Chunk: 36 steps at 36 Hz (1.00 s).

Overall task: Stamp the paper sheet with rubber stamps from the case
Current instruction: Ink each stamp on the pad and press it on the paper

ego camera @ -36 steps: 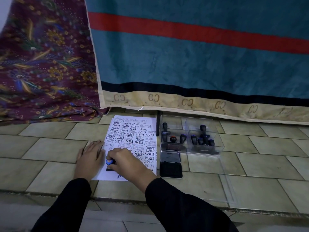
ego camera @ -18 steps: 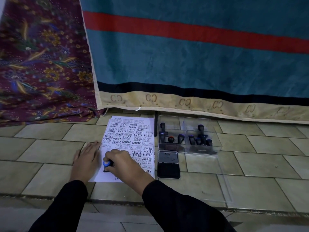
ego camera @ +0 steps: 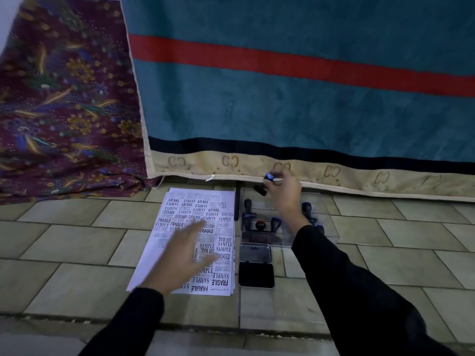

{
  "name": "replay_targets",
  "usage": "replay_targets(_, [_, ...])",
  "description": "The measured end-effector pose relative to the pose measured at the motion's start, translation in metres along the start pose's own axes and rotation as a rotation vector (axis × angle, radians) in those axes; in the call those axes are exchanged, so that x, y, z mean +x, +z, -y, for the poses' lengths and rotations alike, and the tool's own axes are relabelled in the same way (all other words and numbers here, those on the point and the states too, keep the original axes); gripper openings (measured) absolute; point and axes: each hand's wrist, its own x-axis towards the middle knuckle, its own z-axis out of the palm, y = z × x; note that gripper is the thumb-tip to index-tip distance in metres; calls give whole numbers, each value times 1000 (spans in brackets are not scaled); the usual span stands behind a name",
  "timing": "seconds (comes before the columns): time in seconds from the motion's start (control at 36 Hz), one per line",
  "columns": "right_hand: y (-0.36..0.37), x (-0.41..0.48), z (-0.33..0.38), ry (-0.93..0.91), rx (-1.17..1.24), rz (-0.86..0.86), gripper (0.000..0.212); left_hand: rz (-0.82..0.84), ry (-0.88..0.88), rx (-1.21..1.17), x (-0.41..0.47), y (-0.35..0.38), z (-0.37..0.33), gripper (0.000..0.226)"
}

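A white paper sheet crowded with black stamp prints lies on the tiled floor. My left hand hovers over its lower half, blurred, with fingers spread. To the right stands a clear plastic case holding several dark-handled stamps and one with a red knob. My right hand is raised over the far side of the case and grips a blue-topped stamp. An open ink pad sits just in front of the case.
A teal blanket with a red stripe hangs behind, its beige hem reaching the floor right behind the case. A maroon patterned cloth lies at the left. A step edge runs across the tiles near me.
My right hand lifted the blue-topped stamp off the sheet's lower part and carried it up and right over the case. My left hand left the sheet's left edge and now hovers above the paper.
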Motion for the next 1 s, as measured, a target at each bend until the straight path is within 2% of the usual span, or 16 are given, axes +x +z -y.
replay_targets(0.08, [-2,11,-21,50,-95,43,19,151,79,119,5,34,-27,116])
replay_targets(0.22, [5,13,-41,53,-288,138,19,224,109,203,13,64,-41,132])
replay_targets(0.44, [19,17,-52,50,-469,267,7,224,102,217,14,69,-45,137])
replay_targets(0.67, [17,23,-44,28,-631,459,29,234,68,244,15,69,-47,139])
replay_targets(0.72, [11,26,-43,23,-618,438,34,233,75,242,15,69,-46,144])
replay_targets(0.81, [-8,36,-46,13,-566,262,32,224,75,225,15,70,-46,149])
replay_targets(0.86, [-25,42,-53,36,-617,176,29,212,76,221,14,70,-47,149])
replay_targets(0.94, [-48,48,-68,109,-710,164,27,207,83,217,13,69,-50,147])
replay_targets(1.0, [-56,49,-77,166,-767,217,24,207,81,210,13,68,-51,146])
